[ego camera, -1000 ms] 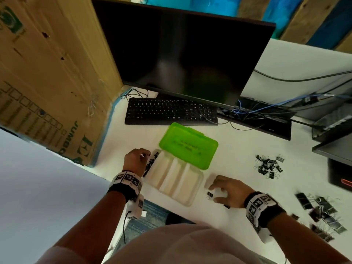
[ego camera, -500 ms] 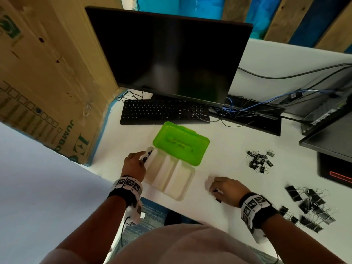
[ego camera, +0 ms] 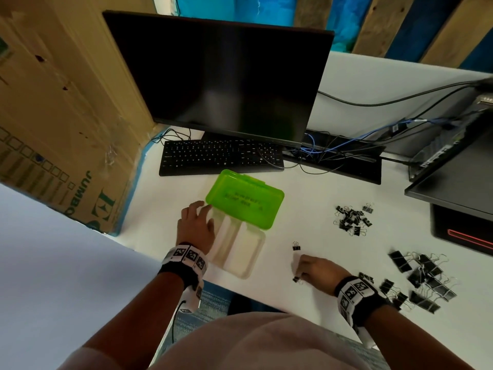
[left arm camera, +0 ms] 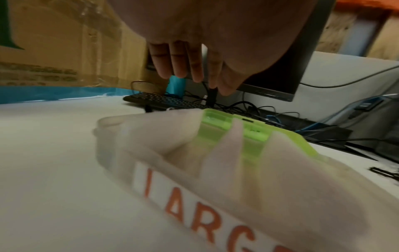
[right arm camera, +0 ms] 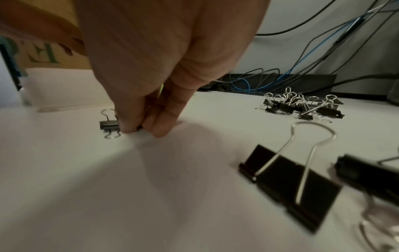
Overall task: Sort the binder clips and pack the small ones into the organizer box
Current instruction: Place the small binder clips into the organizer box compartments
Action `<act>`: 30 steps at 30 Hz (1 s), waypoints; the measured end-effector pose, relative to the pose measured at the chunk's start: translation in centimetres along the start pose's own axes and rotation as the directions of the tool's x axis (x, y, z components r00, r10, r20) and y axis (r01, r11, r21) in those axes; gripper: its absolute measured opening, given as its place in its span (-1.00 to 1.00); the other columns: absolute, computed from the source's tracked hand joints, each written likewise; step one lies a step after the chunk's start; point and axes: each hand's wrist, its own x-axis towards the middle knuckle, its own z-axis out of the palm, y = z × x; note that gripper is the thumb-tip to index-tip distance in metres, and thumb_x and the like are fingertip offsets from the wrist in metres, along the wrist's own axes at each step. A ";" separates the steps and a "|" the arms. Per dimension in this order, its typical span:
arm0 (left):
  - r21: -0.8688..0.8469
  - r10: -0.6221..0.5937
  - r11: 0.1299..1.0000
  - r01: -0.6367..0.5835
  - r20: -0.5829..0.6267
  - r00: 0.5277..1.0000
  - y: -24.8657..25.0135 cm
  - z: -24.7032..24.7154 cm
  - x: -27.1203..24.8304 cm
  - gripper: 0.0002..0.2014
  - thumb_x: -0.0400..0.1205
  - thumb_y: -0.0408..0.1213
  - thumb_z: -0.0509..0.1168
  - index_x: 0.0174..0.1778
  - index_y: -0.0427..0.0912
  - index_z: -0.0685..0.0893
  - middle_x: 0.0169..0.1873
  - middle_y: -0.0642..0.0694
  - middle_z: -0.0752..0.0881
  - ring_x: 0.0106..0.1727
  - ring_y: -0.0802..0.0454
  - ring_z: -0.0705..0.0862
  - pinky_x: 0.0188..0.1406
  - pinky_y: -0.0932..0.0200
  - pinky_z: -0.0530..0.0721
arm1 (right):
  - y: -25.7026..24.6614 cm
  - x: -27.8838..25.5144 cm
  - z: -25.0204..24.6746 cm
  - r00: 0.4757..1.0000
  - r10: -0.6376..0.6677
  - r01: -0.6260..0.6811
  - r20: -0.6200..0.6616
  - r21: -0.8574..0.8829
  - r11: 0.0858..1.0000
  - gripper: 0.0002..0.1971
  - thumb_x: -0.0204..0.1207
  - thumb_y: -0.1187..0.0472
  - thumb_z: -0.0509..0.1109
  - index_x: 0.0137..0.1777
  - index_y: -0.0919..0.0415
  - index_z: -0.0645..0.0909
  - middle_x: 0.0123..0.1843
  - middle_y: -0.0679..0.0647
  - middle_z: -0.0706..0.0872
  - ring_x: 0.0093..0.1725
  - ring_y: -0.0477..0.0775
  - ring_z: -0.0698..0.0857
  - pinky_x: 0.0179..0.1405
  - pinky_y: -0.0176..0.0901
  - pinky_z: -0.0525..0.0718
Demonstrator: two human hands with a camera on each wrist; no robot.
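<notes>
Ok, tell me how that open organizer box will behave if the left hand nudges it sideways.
The organizer box looks like thin translucent plastic with bare compartments, so it is probably light and should slide easily on the smooth white desk. Its green lid stands open at the far side, so it may wobble. The left hand hovers open over its left end.

The big brown cardboard box [ego camera: 61, 124] at the white desk's left edge bears "JUMBO" in green, seen upside down. A white label [left arm camera: 194, 204] on the translucent organizer box's front wall [left arm camera: 112, 146] reads "LARG" in orange letters, cut off by the frame. Writing on the green lid [ego camera: 245, 201] is illegible.
</notes>
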 end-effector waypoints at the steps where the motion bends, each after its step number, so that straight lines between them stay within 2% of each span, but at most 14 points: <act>1: -0.030 0.042 0.999 -0.042 -0.010 0.999 0.9 0.0 -0.1 -0.62 0.51 -0.32 0.34 0.28 -0.17 0.58 0.32 -0.21 0.55 0.25 -0.28 0.51 0.07 -0.19 0.64 | 0.1 0.1 -0.3 0.999 0.028 -0.027 -0.032 0.021 0.999 -0.80 0.61 0.16 0.24 0.08 0.12 0.68 0.23 0.02 0.59 0.06 0.18 0.69 0.10 0.00 0.62; 3: -0.149 0.126 0.982 -0.118 0.046 0.991 3.4 0.4 -0.5 -0.64 0.56 -0.35 0.29 0.29 -0.18 0.57 0.32 -0.20 0.54 0.30 -0.23 0.49 0.30 -0.16 0.55 | 0.4 0.4 -0.8 0.991 0.091 -0.081 -0.103 0.091 0.993 -0.83 0.58 0.22 0.25 -0.01 0.15 0.69 0.13 0.05 0.64 0.00 0.19 0.70 0.08 0.01 0.64; 5: -0.296 0.296 0.927 -0.231 0.196 0.935 6.5 1.4 -1.8 -0.69 0.60 -0.36 0.24 0.27 -0.18 0.59 0.30 -0.20 0.54 0.33 -0.15 0.49 0.44 0.00 0.43 | 0.9 0.9 -1.4 0.970 0.163 -0.139 -0.180 0.140 0.980 -0.85 0.57 0.27 0.25 -0.01 0.16 0.65 0.05 0.10 0.65 -0.03 0.21 0.70 0.07 0.06 0.64; 6: -0.360 0.401 0.886 -0.294 0.274 0.874 8.2 2.0 -2.6 -0.73 0.61 -0.36 0.23 0.23 -0.18 0.62 0.26 -0.20 0.57 0.30 -0.13 0.52 0.42 0.04 0.44 | 1.1 1.2 -1.6 0.959 0.192 -0.162 -0.209 0.154 0.975 -0.82 0.56 0.30 0.25 0.08 0.14 0.63 0.09 0.12 0.64 0.00 0.23 0.70 0.08 0.06 0.64; 8: -0.402 0.559 0.820 -0.408 0.403 0.725 11.1 3.7 -4.3 -0.76 0.62 -0.35 0.23 0.19 -0.18 0.67 0.20 -0.20 0.61 0.24 -0.16 0.58 0.36 0.00 0.51 | 1.1 1.8 -2.3 0.960 0.223 -0.197 -0.171 0.157 0.968 -0.60 0.55 0.36 0.24 0.36 0.07 0.48 0.29 0.09 0.53 0.06 0.27 0.70 0.08 0.05 0.64; 10: -0.358 0.626 0.779 -0.515 0.496 0.601 13.3 5.6 -5.4 -0.72 0.64 -0.38 0.20 0.25 -0.20 0.65 0.29 -0.24 0.58 0.28 -0.23 0.53 0.34 -0.08 0.53 | 0.6 2.3 -3.1 0.980 0.175 -0.167 -0.092 0.085 0.982 -0.42 0.54 0.39 0.24 0.53 -0.01 0.28 0.44 0.05 0.36 0.12 0.25 0.68 0.05 0.03 0.63; 12: -0.292 0.632 0.750 -0.593 0.579 0.515 14.4 7.1 -5.9 -0.67 0.64 -0.43 0.17 0.31 -0.20 0.61 0.42 -0.24 0.48 0.37 -0.29 0.44 0.34 -0.17 0.50 | 0.1 2.5 -3.3 0.994 0.114 -0.114 -0.007 -0.012 0.993 -0.41 0.56 0.31 0.23 0.56 -0.06 0.22 0.56 0.01 0.23 0.31 0.20 0.58 0.17 0.05 0.61; 14: -0.205 0.582 0.747 -0.632 0.662 0.473 14.8 8.0 -5.9 -0.65 0.67 -0.45 0.10 0.34 -0.20 0.58 0.50 -0.22 0.39 0.44 -0.27 0.36 0.35 -0.21 0.47 | 0.5 2.3 -3.0 0.993 0.102 -0.099 0.059 -0.046 0.994 -0.46 0.60 0.24 0.21 0.56 -0.06 0.23 0.62 -0.02 0.17 0.46 0.18 0.44 0.32 0.13 0.55; 15: -0.156 0.536 0.762 -0.628 0.697 0.477 14.7 8.2 -5.9 -0.64 0.68 -0.45 0.06 0.35 -0.20 0.57 0.51 -0.21 0.37 0.46 -0.25 0.34 0.36 -0.21 0.47 | 1.0 2.0 -2.6 0.992 0.106 -0.103 0.072 -0.047 0.994 -0.48 0.61 0.21 0.21 0.56 -0.06 0.24 0.64 -0.03 0.16 0.49 0.17 0.40 0.36 0.16 0.52; 17: -0.097 0.462 0.808 -0.581 0.717 0.523 14.4 8.5 -5.5 -0.66 0.69 -0.45 0.04 0.34 -0.25 0.56 0.45 -0.24 0.40 0.43 -0.24 0.39 0.33 -0.20 0.50 | 1.9 1.3 -1.9 0.991 0.112 -0.110 0.068 -0.024 0.994 -0.48 0.60 0.15 0.25 0.55 -0.07 0.24 0.64 -0.07 0.18 0.50 0.14 0.36 0.40 0.17 0.48; 22: -0.137 0.384 0.897 -0.420 0.712 0.588 13.2 9.4 -4.6 -0.75 0.59 -0.54 0.12 0.15 -0.37 0.58 0.18 -0.35 0.51 0.11 -0.30 0.64 0.15 -0.17 0.63 | 2.8 -0.2 -0.5 0.997 0.079 -0.077 0.019 -0.056 0.995 -0.47 0.59 0.31 0.25 0.55 0.06 0.27 0.55 0.04 0.34 0.41 0.21 0.44 0.35 0.13 0.51; 25: -0.118 0.338 0.924 -0.364 0.696 0.634 13.3 9.2 -4.4 -0.83 0.61 -0.39 0.22 0.10 -0.30 0.58 0.13 -0.31 0.53 0.09 -0.30 0.63 0.15 -0.14 0.63 | 2.2 -0.6 0.0 0.996 0.067 -0.068 -0.058 -0.024 0.997 -0.52 0.60 0.24 0.23 0.52 0.00 0.32 0.47 0.04 0.43 0.34 0.18 0.50 0.29 0.10 0.56; 27: -0.124 0.336 0.928 -0.350 0.684 0.648 13.2 9.2 -4.4 -0.86 0.60 -0.40 0.24 0.05 -0.27 0.59 0.10 -0.29 0.54 0.07 -0.29 0.64 0.14 -0.11 0.64 | 1.6 -0.7 0.2 0.996 0.037 -0.041 -0.082 -0.046 0.998 -0.61 0.57 0.19 0.26 0.41 0.00 0.45 0.34 0.05 0.51 0.22 0.18 0.55 0.12 0.11 0.65; 30: -0.199 0.358 0.932 -0.304 0.643 0.677 13.0 8.9 -4.1 -0.89 0.57 -0.43 0.27 -0.02 -0.23 0.62 0.05 -0.25 0.58 0.03 -0.26 0.66 0.12 -0.05 0.65 | 1.4 -0.1 0.8 0.998 -0.020 0.010 -0.065 -0.142 0.990 -0.81 0.44 0.31 0.39 0.04 0.12 0.65 -0.04 0.13 0.66 -0.17 0.26 0.70 -0.32 -0.01 0.70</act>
